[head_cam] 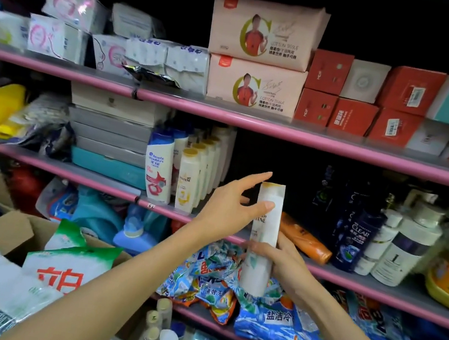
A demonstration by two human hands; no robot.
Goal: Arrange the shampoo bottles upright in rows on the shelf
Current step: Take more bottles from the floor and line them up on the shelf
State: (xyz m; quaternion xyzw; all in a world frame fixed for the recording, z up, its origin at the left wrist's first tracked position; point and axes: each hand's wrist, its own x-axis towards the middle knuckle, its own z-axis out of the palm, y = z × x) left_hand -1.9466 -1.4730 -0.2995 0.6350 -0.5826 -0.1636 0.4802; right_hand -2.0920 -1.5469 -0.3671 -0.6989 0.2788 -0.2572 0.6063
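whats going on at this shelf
A person is stocking shampoo on the middle shelf. Both hands are on one white Pantene bottle, held upright in front of the shelf edge: the right hand grips its lower part, the left hand touches it near the top. A row of Pantene bottles already stands upright to the left, and an orange bottle lies on its side in the gap behind.

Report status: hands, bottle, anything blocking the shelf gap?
Right hand grips white gold-capped shampoo bottle low, upright. Left hand steadies its top, thumb on it. Orange bottle lies toppled in the gap, in the way.
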